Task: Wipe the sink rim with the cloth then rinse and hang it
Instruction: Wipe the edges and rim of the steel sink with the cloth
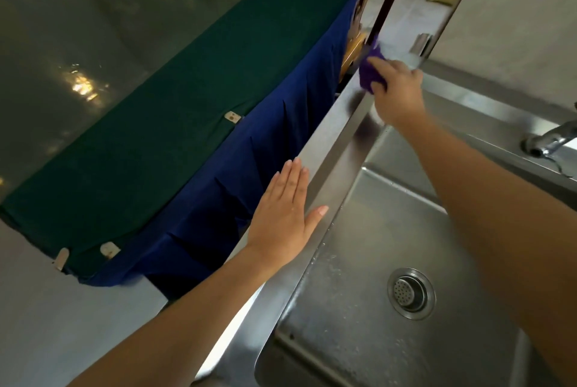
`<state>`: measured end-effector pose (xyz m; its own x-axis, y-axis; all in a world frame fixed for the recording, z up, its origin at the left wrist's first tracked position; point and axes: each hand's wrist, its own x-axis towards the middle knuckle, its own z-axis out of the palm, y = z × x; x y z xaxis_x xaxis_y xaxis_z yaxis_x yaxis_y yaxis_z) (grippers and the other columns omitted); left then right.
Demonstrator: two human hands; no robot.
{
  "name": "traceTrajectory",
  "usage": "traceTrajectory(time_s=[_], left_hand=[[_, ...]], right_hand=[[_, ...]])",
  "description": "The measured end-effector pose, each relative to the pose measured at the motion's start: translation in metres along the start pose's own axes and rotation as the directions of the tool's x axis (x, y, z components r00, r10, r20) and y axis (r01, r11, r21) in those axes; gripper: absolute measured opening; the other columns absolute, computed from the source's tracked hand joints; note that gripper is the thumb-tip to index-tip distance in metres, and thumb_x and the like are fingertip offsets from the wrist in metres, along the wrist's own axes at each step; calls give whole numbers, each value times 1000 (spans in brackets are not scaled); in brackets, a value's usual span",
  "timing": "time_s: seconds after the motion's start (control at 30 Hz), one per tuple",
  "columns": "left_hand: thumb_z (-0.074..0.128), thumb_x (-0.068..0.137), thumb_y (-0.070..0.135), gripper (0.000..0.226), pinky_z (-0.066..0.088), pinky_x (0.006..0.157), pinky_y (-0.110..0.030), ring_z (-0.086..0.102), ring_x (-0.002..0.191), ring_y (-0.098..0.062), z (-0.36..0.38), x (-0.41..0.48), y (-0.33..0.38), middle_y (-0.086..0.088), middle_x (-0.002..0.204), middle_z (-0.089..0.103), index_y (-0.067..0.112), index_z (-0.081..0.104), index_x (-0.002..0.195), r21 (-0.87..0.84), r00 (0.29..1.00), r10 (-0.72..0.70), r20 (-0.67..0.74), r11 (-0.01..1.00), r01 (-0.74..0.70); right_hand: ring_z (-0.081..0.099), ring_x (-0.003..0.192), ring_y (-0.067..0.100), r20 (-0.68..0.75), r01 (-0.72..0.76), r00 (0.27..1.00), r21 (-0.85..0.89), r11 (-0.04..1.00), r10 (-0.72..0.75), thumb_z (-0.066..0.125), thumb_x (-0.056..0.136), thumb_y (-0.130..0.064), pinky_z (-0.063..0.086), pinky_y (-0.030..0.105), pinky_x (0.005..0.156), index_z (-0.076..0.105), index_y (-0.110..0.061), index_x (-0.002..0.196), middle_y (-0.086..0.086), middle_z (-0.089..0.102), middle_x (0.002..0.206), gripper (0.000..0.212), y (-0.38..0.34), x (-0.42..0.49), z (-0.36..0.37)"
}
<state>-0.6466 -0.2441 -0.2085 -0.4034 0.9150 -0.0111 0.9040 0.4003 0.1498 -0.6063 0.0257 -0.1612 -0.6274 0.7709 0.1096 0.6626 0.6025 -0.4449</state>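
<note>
A steel sink fills the right half of the head view, and its left rim (340, 149) runs from bottom centre up to the far corner. My right hand (396, 89) grips a bunched purple cloth (370, 69) and presses it on the far end of that rim. My left hand (285, 208) lies flat with straight fingers on the rim's outer edge, about midway along. The basin is wet, with a round drain strainer (411, 293) in its floor.
A chrome tap (551, 139) stands on the sink's back ledge at the right. Blue fabric (249, 174) and green fabric (156, 118) hang beside the sink on the left. Wooden items (359, 33) and a wall stand beyond the far corner.
</note>
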Motion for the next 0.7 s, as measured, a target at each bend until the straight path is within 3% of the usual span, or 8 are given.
traceTrajectory(time_s=[0.1, 0.3, 0.43, 0.53, 0.7], left_hand=[[3, 94, 58, 79, 11, 115, -37, 16, 143, -24, 2, -1, 1, -16, 153, 24, 1, 23, 144, 4, 1000, -2, -8, 1000, 2], [-2, 90, 62, 84, 4, 116, -32, 6, 144, -21, 2, -1, 0, -14, 156, 15, 3, 16, 147, 18, 1000, -4, -11, 1000, 4], [-5, 89, 63, 88, 12, 116, -34, 15, 144, -25, 0, 0, 2, -16, 154, 21, 1, 22, 145, 4, 1000, -6, -5, 1000, 6], [-16, 82, 65, 93, 4, 116, -31, 8, 145, -23, -3, -1, 1, -13, 156, 15, 5, 15, 147, -7, 1000, 14, 10, 1000, -14], [-20, 80, 63, 92, -4, 115, -30, -1, 146, -21, -6, -26, -4, -10, 158, 6, 8, 8, 148, 23, 999, 15, 41, 1000, -16]], right_hand=[[34, 123, 39, 167, -26, 985, -27, 999, 30, 40, 94, -15, 30, 44, 104, 36, -25, 140, 14, 43, 139, 47, -1, 15, 11], [38, 119, 33, 214, 40, 975, 128, 991, -67, 46, 86, -12, 29, 36, 105, 53, -31, 128, 2, 49, 137, 48, -20, -16, 27], [42, 116, 29, 301, 65, 941, 290, 955, -156, 43, 79, -18, 31, 33, 106, 66, -34, 109, -6, 59, 126, 41, -38, -57, 28], [50, 112, 26, 337, 2, 929, 407, 913, -152, 41, 68, -26, 39, 40, 103, 71, -35, 97, -10, 65, 117, 42, -46, -85, 29], [52, 114, 22, 295, -135, 955, 541, 830, -37, 45, 67, -26, 37, 42, 105, 70, -31, 103, -7, 63, 122, 44, -59, -128, 33]])
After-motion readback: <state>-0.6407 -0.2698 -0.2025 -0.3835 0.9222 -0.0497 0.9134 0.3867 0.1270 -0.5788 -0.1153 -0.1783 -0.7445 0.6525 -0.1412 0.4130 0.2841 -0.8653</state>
